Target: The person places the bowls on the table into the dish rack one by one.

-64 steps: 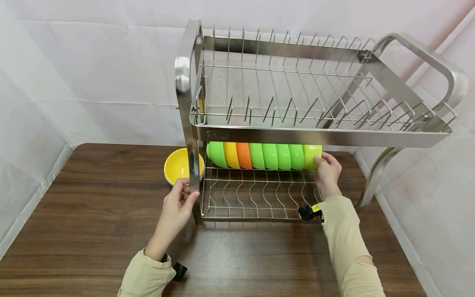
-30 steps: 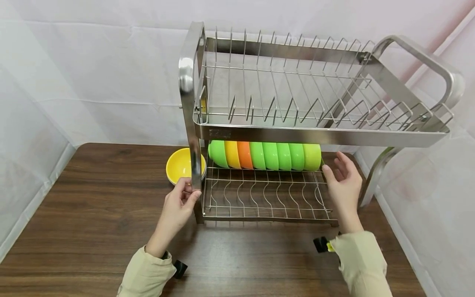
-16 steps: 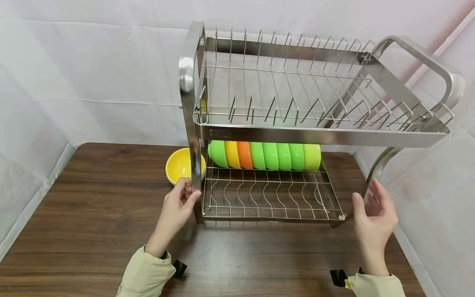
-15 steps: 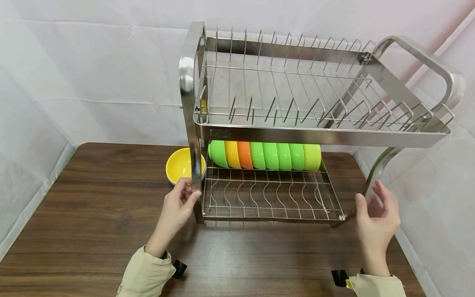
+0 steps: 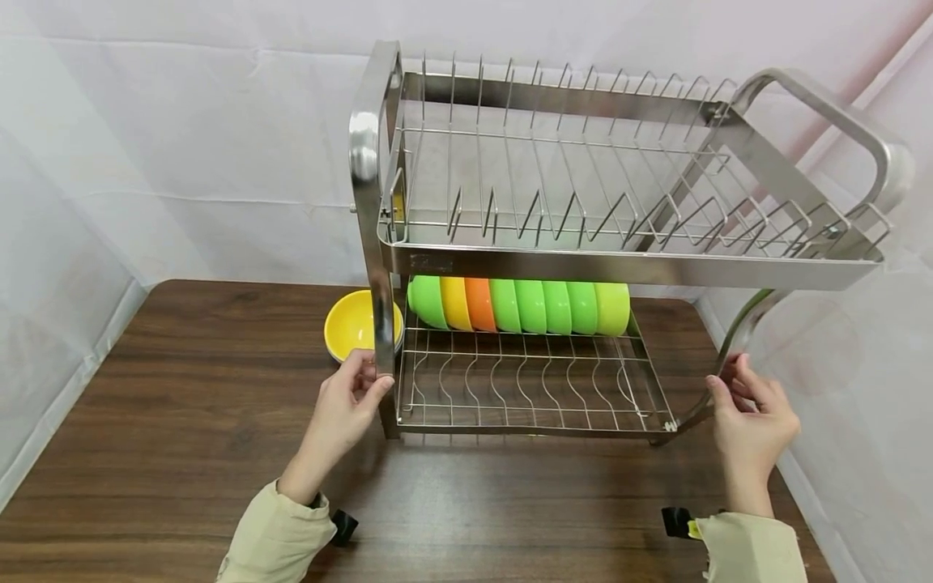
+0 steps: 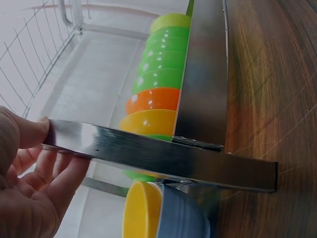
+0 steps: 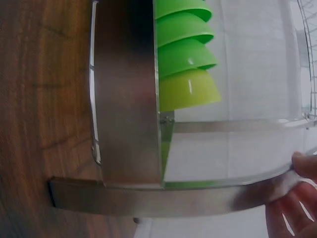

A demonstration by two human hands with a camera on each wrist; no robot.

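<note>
A two-tier steel dish rack (image 5: 634, 265) stands on the wooden table. My left hand (image 5: 348, 405) pinches its left front leg (image 6: 129, 148) between thumb and fingers. On the other side, my right hand (image 5: 754, 417) grips the curved right front leg (image 7: 223, 198) with thumb and fingertips. Along the back of the lower tier lies a row of nested bowls on their sides: several green bowls (image 5: 532, 308), a yellow bowl (image 5: 455, 304), an orange bowl (image 5: 479, 305), and a yellow-green bowl (image 5: 612, 309) at the right end.
Left of the rack, partly behind its leg, a yellow bowl (image 5: 351, 324) sits on the table with a grey-blue bowl (image 6: 181, 213) against it. The upper tier has upright wire dividers (image 5: 539, 214). White cloth walls (image 5: 219, 146) surround the table (image 5: 182, 429).
My right hand has let go of the yellow-green bowl, moved right and toward me, and taken hold of the right front leg. My left hand stays on the left leg.
</note>
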